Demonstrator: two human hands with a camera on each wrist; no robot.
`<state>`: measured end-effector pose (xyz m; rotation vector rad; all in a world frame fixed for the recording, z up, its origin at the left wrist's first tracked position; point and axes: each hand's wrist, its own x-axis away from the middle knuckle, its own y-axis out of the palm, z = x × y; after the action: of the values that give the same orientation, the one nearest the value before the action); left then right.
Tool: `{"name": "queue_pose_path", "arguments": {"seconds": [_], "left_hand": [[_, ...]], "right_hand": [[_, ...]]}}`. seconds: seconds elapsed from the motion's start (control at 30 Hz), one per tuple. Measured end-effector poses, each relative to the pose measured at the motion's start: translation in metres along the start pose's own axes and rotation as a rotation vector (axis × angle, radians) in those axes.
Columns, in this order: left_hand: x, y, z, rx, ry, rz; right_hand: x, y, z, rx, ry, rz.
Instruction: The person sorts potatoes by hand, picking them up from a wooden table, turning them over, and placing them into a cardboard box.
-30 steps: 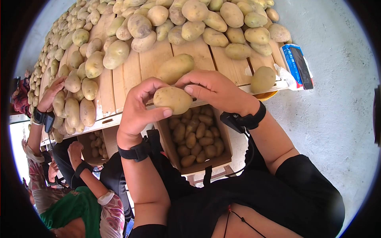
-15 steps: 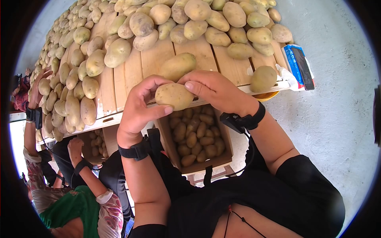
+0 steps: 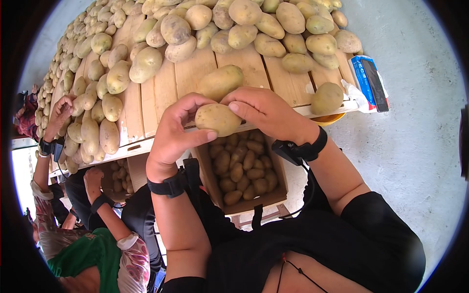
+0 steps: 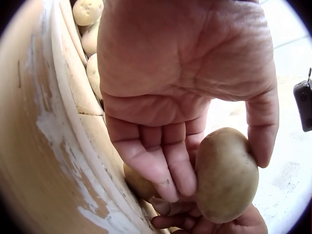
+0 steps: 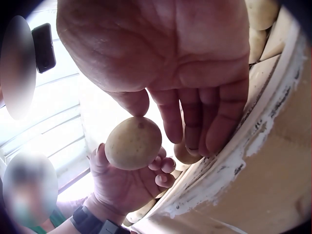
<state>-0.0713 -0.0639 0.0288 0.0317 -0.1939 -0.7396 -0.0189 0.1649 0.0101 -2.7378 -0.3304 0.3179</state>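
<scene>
One potato is held over the table's front edge. My left hand grips it between thumb and curled fingers; the left wrist view shows the thumb on one side of the potato and the fingers of the left hand on the other. At the potato's right end, my right hand touches it with the thumb tip. In the right wrist view that thumb meets the potato, while the other fingers of the right hand hang loosely, apart from it. A larger potato lies just behind both hands.
Potatoes are heaped on the slatted table. Below its edge stands a cardboard box of potatoes. At the right are a lone potato, a blue box with a phone, and part of a yellow bowl. Another person's hand reaches in at left.
The held potato has turned a little and shifted slightly right between my hands. The neighbouring person's hand moved away across the potatoes at left and came back nearer.
</scene>
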Motion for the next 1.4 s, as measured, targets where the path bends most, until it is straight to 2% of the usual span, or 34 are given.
{"name": "queue_pose_path", "arguments": {"seconds": [0.27, 1.4], "left_hand": [[-0.0051, 0.0034, -0.0020, -0.037, 0.000, -0.017], [-0.0045, 0.0046, -0.0022, -0.063, 0.020, -0.008]], "right_hand": [[0.0001, 0.0047, 0.0018, -0.001, 0.054, 0.047], [0.0000, 0.0051, 0.0015, 0.001, 0.055, 0.060]]}}
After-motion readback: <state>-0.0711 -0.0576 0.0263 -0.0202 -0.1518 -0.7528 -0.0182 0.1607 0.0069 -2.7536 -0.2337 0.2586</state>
